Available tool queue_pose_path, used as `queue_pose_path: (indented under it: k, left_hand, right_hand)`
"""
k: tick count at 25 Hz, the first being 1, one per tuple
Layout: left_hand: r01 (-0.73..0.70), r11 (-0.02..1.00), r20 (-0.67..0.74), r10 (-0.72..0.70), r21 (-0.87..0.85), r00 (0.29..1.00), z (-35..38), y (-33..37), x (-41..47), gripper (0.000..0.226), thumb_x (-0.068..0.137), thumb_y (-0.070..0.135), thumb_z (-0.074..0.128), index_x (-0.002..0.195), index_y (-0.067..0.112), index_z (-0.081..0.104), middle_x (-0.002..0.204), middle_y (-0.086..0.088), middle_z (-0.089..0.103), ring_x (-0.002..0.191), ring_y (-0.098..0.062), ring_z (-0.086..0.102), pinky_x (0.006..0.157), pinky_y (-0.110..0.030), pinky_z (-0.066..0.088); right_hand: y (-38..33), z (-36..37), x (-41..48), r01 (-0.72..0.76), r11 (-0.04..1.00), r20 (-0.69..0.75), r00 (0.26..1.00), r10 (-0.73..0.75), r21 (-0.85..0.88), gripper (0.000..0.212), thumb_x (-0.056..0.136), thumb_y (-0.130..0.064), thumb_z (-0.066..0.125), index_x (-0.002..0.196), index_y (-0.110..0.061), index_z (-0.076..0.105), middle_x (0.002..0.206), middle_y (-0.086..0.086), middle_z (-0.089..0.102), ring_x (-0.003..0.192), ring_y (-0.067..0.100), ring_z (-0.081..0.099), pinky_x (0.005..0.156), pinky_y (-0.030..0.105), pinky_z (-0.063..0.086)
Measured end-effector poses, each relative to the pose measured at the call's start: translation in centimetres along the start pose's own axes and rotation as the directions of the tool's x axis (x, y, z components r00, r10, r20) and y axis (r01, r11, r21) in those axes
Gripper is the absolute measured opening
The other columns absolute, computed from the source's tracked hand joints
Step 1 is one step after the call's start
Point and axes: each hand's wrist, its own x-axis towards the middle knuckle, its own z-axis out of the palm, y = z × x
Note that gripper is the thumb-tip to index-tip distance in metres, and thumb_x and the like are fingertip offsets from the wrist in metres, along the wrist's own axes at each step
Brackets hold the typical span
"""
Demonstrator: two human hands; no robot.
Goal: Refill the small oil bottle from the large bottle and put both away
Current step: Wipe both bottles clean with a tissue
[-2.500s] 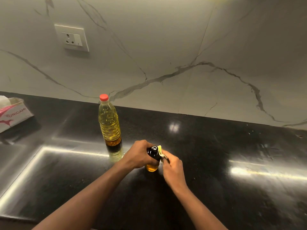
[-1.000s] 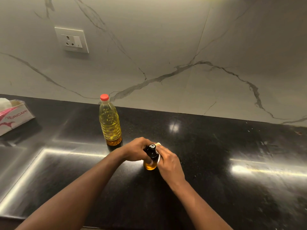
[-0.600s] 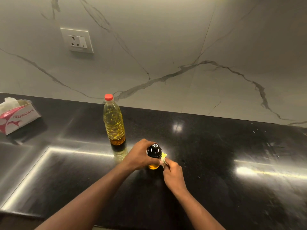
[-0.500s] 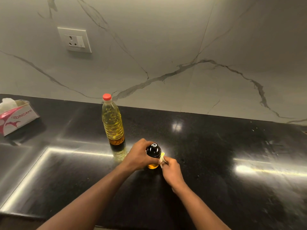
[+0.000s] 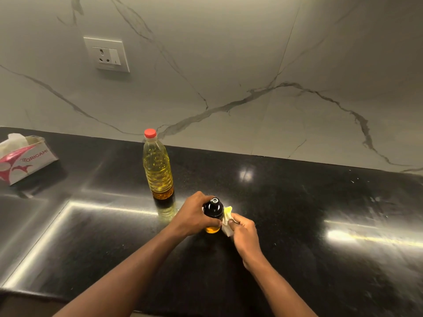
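The small oil bottle (image 5: pixel 213 209) with a black top stands upright on the black countertop (image 5: pixel 286 213), amber oil showing at its base. My left hand (image 5: pixel 194 213) grips its body from the left. My right hand (image 5: pixel 243 229) pinches a yellowish-white tissue (image 5: pixel 227 219) against the bottle's right side. The large clear bottle (image 5: pixel 158 165) of yellow oil, red cap on, stands upright behind and to the left, apart from both hands.
An open tissue box (image 5: pixel 25 159) sits at the far left of the counter. A marble wall with a socket plate (image 5: pixel 106 53) runs along the back. The counter's front edge lies just below my forearms.
My right hand slid the tissue from the bottle's top down along its right side. My left hand kept its hold. The large bottle has not moved.
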Motion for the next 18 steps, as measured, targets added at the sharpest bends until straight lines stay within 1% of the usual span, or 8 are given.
queue_pose_path:
  k: [1, 3, 6, 7, 9, 12, 15, 18]
  left_hand:
    - [-0.001, 1.000, 0.001, 0.001, 0.004, 1.000, 0.0, 0.0, 0.0, 0.063, 0.065, 0.045, 0.094, 0.121, 0.033, 0.069, 0.107, 0.011, 0.057, 0.101, -0.007, 0.058, 0.080, -0.013, 0.042]
    - [0.000, 1.000, 0.015, 0.000, 0.002, 1.000, 0.2, -0.1, 0.1, 0.063, 0.065, 0.044, 0.094, 0.121, 0.032, 0.068, 0.108, 0.011, 0.057, 0.101, -0.008, 0.058, 0.081, -0.014, 0.043]
    - [0.007, 1.000, 0.008, -0.007, 0.010, 1.000, 0.2, 0.0, -0.1, 0.068, 0.066, 0.044, 0.093, 0.127, 0.031, 0.066, 0.113, 0.010, 0.058, 0.105, -0.008, 0.058, 0.082, -0.012, 0.041]
    - [0.010, 1.000, -0.005, -0.009, 0.006, 1.000, 0.4, -0.1, -0.2, 0.075, 0.066, 0.044, 0.093, 0.133, 0.027, 0.064, 0.116, 0.009, 0.058, 0.108, -0.009, 0.058, 0.083, -0.011, 0.040]
    - [0.033, 0.999, -0.060, -0.036, -0.037, 0.998, 1.2, -0.1, -0.8, 0.086, 0.066, 0.043, 0.092, 0.142, 0.022, 0.057, 0.123, 0.007, 0.057, 0.113, -0.008, 0.056, 0.088, -0.011, 0.037]
    - [0.058, 0.988, -0.152, -0.079, -0.141, 0.985, 2.6, 0.1, -2.0, 0.081, 0.063, 0.044, 0.092, 0.135, 0.029, 0.057, 0.121, 0.013, 0.059, 0.111, -0.003, 0.058, 0.090, -0.012, 0.042]
    - [0.099, 0.969, -0.188, -0.143, -0.226, 0.972, 3.6, 0.5, -2.6, 0.062, 0.063, 0.046, 0.089, 0.116, 0.039, 0.059, 0.104, 0.016, 0.069, 0.097, 0.001, 0.067, 0.080, -0.022, 0.055]
    - [0.133, 0.956, -0.186, -0.185, -0.263, 0.965, 3.7, 0.6, -2.5, 0.059, 0.062, 0.046, 0.088, 0.113, 0.038, 0.059, 0.095, 0.015, 0.073, 0.088, 0.003, 0.069, 0.074, -0.022, 0.056]
  right_hand:
    - [-0.2, 0.3, 0.0, 0.008, 0.999, 0.008, 1.000, -0.008, -0.032, 0.028, 0.103, -0.015, 0.054, 0.095, -0.026, 0.078, 0.093, -0.011, 0.075, 0.094, 0.002, 0.066, 0.082, 0.022, 0.049]
    - [-0.2, 0.6, 0.1, -0.012, 0.999, 0.008, 1.000, 0.012, -0.044, 0.026, 0.101, -0.012, 0.053, 0.092, -0.012, 0.077, 0.088, -0.002, 0.075, 0.088, 0.010, 0.066, 0.080, 0.031, 0.048]
    - [0.1, -0.1, 1.0, -0.084, 0.986, -0.054, 0.994, 0.093, 0.144, 0.023, 0.092, -0.013, 0.054, 0.082, 0.004, 0.066, 0.077, 0.008, 0.067, 0.078, 0.021, 0.058, 0.074, 0.040, 0.044]
    - [0.2, -0.7, 1.2, -0.102, 0.976, -0.091, 0.988, 0.121, 0.194, 0.025, 0.090, -0.016, 0.055, 0.080, 0.004, 0.066, 0.076, 0.006, 0.066, 0.077, 0.021, 0.058, 0.074, 0.041, 0.045]
    - [0.6, -1.4, 1.1, -0.093, 0.980, -0.153, 0.981, 0.121, 0.178, 0.029, 0.090, -0.025, 0.060, 0.073, -0.003, 0.069, 0.070, 0.001, 0.065, 0.072, 0.016, 0.057, 0.070, 0.040, 0.044]
    - [0.4, -0.5, 0.3, -0.051, 0.994, -0.074, 0.996, 0.059, 0.097, 0.036, 0.094, -0.035, 0.068, 0.070, -0.009, 0.070, 0.066, 0.003, 0.065, 0.066, 0.013, 0.055, 0.065, 0.036, 0.043]
    - [-0.5, 1.1, -0.1, -0.022, 0.991, -0.004, 1.000, 0.022, 0.133, 0.026, 0.098, -0.028, 0.064, 0.082, -0.009, 0.071, 0.087, 0.022, 0.071, 0.074, 0.017, 0.060, 0.069, 0.042, 0.049]
    - [-1.4, 1.5, 0.0, -0.021, 0.990, 0.039, 0.999, 0.016, 0.141, 0.027, 0.102, -0.018, 0.052, 0.094, -0.015, 0.078, 0.098, 0.018, 0.075, 0.087, 0.023, 0.068, 0.086, 0.052, 0.055]
